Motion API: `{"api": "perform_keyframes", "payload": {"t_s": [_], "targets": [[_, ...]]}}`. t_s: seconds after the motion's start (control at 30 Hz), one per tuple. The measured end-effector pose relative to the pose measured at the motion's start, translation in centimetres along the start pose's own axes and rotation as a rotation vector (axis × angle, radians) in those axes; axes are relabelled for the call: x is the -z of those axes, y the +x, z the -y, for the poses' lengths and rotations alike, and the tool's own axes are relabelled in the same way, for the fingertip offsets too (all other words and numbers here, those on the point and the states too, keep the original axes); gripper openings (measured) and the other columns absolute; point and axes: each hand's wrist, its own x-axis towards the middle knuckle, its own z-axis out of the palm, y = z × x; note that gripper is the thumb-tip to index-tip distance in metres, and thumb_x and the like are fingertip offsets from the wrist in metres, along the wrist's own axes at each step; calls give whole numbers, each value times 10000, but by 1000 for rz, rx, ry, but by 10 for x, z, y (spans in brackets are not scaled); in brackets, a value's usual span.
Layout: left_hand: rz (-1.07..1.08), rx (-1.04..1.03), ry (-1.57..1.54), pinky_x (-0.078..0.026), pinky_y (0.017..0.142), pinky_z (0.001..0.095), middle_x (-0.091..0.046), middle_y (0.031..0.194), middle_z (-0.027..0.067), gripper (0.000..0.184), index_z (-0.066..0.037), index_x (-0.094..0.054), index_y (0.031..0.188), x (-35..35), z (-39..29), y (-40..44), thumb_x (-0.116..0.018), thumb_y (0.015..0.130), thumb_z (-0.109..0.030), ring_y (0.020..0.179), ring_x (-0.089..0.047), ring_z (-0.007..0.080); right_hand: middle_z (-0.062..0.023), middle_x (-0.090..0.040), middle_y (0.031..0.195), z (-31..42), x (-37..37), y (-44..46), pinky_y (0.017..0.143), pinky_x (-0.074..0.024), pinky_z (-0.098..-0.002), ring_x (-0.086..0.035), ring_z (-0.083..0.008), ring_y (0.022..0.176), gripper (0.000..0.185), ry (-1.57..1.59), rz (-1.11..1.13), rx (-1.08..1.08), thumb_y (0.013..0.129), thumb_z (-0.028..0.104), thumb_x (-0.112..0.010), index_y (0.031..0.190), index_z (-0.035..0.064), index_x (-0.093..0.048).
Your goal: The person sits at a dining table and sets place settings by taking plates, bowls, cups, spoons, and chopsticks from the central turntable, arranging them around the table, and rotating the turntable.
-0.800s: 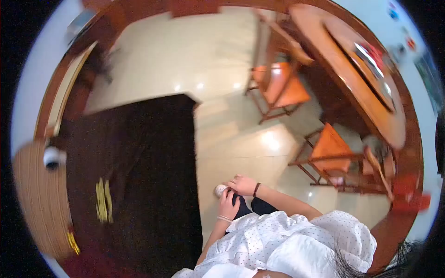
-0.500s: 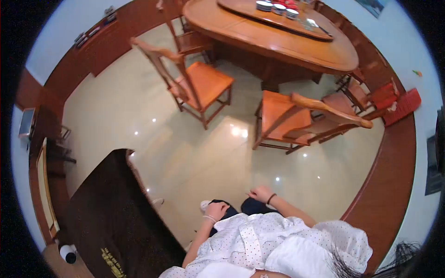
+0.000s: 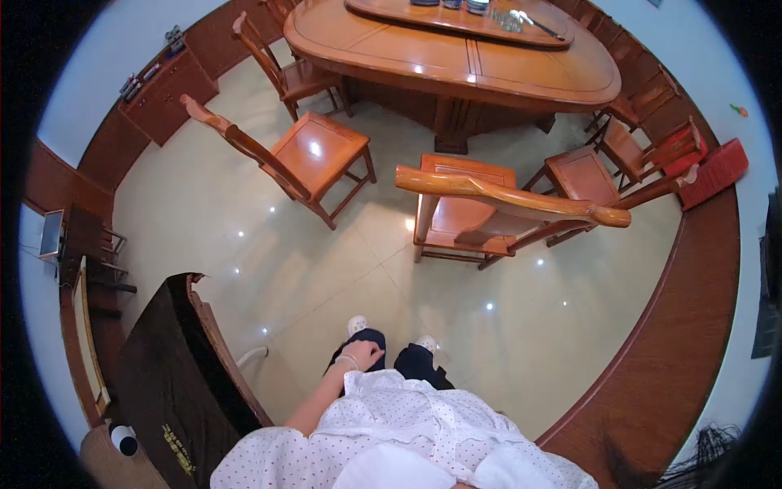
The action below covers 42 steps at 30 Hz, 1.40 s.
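My left hand [image 3: 364,354], with a pale band at the wrist, hangs in front of my dark trousers. Its fingers are loosely curled, and I see nothing in them. My right hand is out of view. Below are my white shoes [image 3: 357,325] on the tiled floor [image 3: 326,285]. Ahead stands a wooden chair [image 3: 464,187] with its curved backrest towards me. A second wooden chair [image 3: 318,155] is further left. Behind them is a large wooden table [image 3: 391,49] with a turntable [image 3: 456,28] carrying cups and glasses.
A dark brown cloth-covered piece of furniture [image 3: 163,367] with gold lettering stands close on my left. Beside it, a white round object [image 3: 124,440] sits on a brown surface. Brown panelling [image 3: 652,350] runs along the right wall. More chairs [image 3: 582,175] stand right of the table.
My view has shifted forward, so the chairs and table appear nearer and further left. My right hand has gone out of view. The dark covered furniture has slid towards the lower left.
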Motion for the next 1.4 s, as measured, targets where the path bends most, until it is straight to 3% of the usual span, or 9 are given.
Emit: {"api": "perform_keyframes", "payload": {"t_s": [0.17, 0.63, 0.83, 0.9, 0.97, 1.0, 1.17, 1.33, 1.4], "targets": [[87, -46, 47, -479, 756, 396, -646, 879, 134, 276, -121, -660, 912, 28, -8, 36, -522, 817, -340, 829, -612, 309, -137, -613, 691, 132, -13, -25, 566, -510, -327, -614, -187, 555, 209, 666, 19, -93, 752, 97, -556, 952, 42, -582], [147, -63, -179, -452, 833, 360, -634, 950, 161, 353, -68, -659, 902, 262, 130, 205, -545, 804, -387, 909, -597, 303, -148, -635, 805, 371, -157, 77, 659, -493, -333, -619, -201, 693, 276, 417, -41, 176, 798, 236, -598, 976, 26, -587], [372, -195, 181, -437, 854, 375, -616, 1000, 177, 459, -44, -623, 992, 349, 135, 262, -499, 817, -450, 947, -580, 323, -154, -560, 1120, 686, 23, -143, 927, -366, -294, -502, -215, 1076, 354, 511, 250, 695, 926, 245, -440, 1180, 4, -492], [244, -229, -85, -466, 798, 345, -636, 932, 178, 450, -32, -577, 1061, 396, 113, 274, -503, 844, -418, 880, -615, 283, -136, -539, 1161, 764, 86, -203, 959, -343, -288, -458, -193, 1137, 360, 846, 610, 749, 924, 161, -447, 1254, 21, -419], [275, -202, -392, -476, 759, 317, -642, 897, 166, 415, -33, -554, 1090, 432, 88, 276, -510, 860, -375, 833, -623, 241, -132, -536, 1166, 808, 131, -224, 962, -345, -290, -459, -182, 1136, 370, 837, 578, 774, 920, 134, -450, 1269, 22, -398], [287, -170, -695, -485, 720, 289, -647, 861, 153, 384, -34, -530, 1118, 448, 81, 281, -516, 876, -332, 786, -631, 199, -129, -534, 1172, 828, 143, -223, 965, -347, -291, -460, -171, 1136, 384, 826, 547, 813, 916, 107, -452, 1283, 23, -378], [198, -193, -949, -492, 690, 266, -636, 849, 126, 367, 0, -474, 1175, 504, 101, 329, -511, 901, -242, 740, -604, 156, -103, -538, 1184, 907, 192, -143, 853, -404, -260, -510, -155, 1063, 380, 863, 432, 760, 933, 215, -437, 1270, 44, -397], [-173, 55, -1063, -479, 681, 253, -639, 820, 130, 343, 17, -496, 1127, 569, 114, 415, -529, 890, -228, 746, -609, 136, -126, -489, 1234, 1034, 247, -42, 866, -407, -280, -498, -167, 1074, 484, 858, 355, 601, 884, 199, -535, 1304, 47, -347], [-506, 85, -986, -471, 683, 240, -648, 819, 124, 330, 20, -499, 1118, 600, 95, 438, -520, 894, -221, 744, -607, 129, -195, -403, 1302, 1074, 258, 14, 956, -357, -343, -427, -240, 1174, 542, 775, 167, 790, 869, 211, -553, 1320, 31, -313]]}}
